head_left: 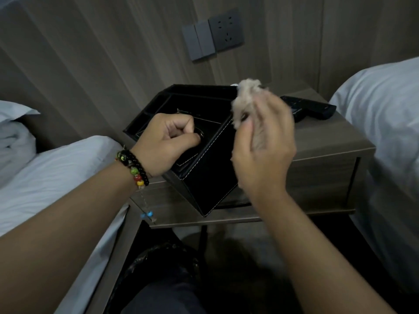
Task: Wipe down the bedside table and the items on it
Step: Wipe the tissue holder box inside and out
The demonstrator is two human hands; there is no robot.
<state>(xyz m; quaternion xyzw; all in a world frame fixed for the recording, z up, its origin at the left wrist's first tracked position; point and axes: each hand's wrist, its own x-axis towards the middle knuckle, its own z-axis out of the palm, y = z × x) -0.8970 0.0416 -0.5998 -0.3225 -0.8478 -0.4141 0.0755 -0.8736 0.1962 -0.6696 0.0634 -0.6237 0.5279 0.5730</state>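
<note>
Your left hand [166, 141] is curled into a fist on top of the black box [204, 168] — whether it pinches anything, I can't tell. Your right hand [263, 150] grips a beige cloth [246, 98] against the box's right side, on the bedside table [328, 141] — remote [310, 108] far right.

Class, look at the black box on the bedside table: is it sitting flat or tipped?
Tipped. The black box leans on one lower corner on the bedside table, its top slanted, with the left hand steadying it.
</note>
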